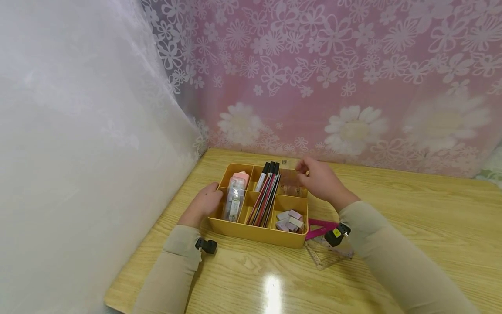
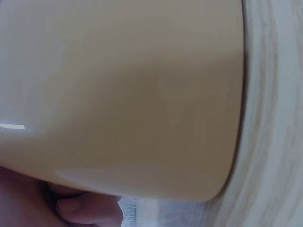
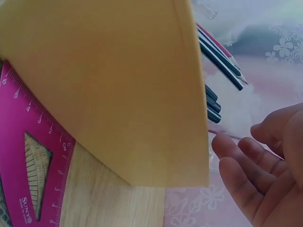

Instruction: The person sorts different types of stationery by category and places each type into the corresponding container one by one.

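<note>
A yellow desk organizer point(image 1: 255, 231) with several compartments stands on the table. My left hand point(image 1: 205, 203) grips its left side; in the left wrist view the bent fingers point(image 2: 90, 208) lie along the organizer's wall point(image 2: 142, 118). Above the back right corner is my right hand point(image 1: 321, 181), its fingers loosely bent and apart, nothing seen between them in the right wrist view. Just beside them, a clear plastic item point(image 1: 291, 183) is in the back right compartment. Erasers point(image 1: 290, 221) fill the front right compartment, pencils point(image 1: 263, 203) and black-capped markers point(image 1: 270, 169) the middle.
A clear package point(image 1: 234, 203) and a pink item point(image 1: 241, 175) lie in the left compartments. Right of the organizer lie a magenta set square point(image 1: 319, 229) and a transparent one point(image 1: 323, 257), partly under my right forearm. A floral curtain point(image 1: 294, 109) hangs behind the table.
</note>
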`<state>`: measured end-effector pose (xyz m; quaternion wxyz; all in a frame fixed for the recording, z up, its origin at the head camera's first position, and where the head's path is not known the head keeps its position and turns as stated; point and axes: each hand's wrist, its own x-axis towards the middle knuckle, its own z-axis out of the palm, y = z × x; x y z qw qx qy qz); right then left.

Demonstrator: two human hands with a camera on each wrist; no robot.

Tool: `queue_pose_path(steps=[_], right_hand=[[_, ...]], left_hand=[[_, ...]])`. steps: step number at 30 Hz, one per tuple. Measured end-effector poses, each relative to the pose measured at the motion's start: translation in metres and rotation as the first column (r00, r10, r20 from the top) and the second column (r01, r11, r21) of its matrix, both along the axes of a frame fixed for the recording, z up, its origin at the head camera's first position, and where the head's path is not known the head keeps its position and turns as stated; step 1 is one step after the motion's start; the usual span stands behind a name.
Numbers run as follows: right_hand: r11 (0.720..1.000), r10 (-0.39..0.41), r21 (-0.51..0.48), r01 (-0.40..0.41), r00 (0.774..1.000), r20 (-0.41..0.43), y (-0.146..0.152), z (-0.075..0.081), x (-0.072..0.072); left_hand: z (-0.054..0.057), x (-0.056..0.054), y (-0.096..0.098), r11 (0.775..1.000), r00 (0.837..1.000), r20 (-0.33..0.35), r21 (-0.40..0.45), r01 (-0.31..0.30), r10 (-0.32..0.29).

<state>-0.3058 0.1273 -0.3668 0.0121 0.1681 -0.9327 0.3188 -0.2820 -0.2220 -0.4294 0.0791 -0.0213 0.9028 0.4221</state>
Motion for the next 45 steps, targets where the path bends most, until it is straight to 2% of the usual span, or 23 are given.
queue_pose_path(steps=[6, 13, 17, 25, 31, 35, 42, 45], right_hand=[[1.000, 0.007, 0.000, -0.007, 1.000, 0.007, 0.007, 0.000, 0.003], [0.998, 0.037, 0.061, -0.034, 0.998, -0.047, 0.022, 0.003, 0.009], [0.994, 0.060, 0.098, -0.055, 0.997, -0.047, 0.030, 0.006, 0.014], [0.984, 0.114, 0.137, -0.111, 0.993, -0.015, 0.047, 0.003, 0.030], [0.971, 0.150, 0.184, -0.154, 0.988, 0.038, 0.057, -0.008, 0.041], [0.952, 0.200, 0.219, -0.214, 0.976, 0.085, 0.059, -0.020, 0.046], [0.923, 0.234, 0.261, -0.283, 0.951, 0.204, 0.052, -0.043, 0.049], [0.916, 0.233, 0.277, -0.290, 0.947, 0.222, 0.047, -0.048, 0.050]], left_hand=[[0.000, 0.000, 0.002, 1.000, 1.000, -0.001, -0.006, 0.000, 0.000], [0.000, -0.001, 0.002, 1.000, 1.000, -0.004, -0.013, 0.013, -0.013], [0.000, -0.001, 0.003, 0.999, 0.999, -0.022, -0.029, 0.022, -0.023], [-0.001, 0.002, 0.005, 1.000, 1.000, -0.004, -0.019, 0.017, -0.017], [0.001, 0.002, 0.005, 1.000, 1.000, -0.010, -0.025, 0.017, -0.018], [0.001, 0.002, 0.005, 1.000, 1.000, -0.006, -0.025, 0.017, -0.017], [0.001, 0.000, 0.002, 1.000, 1.000, -0.008, -0.023, 0.019, -0.019], [0.000, -0.001, 0.000, 1.000, 1.000, -0.005, -0.013, 0.018, -0.018]])
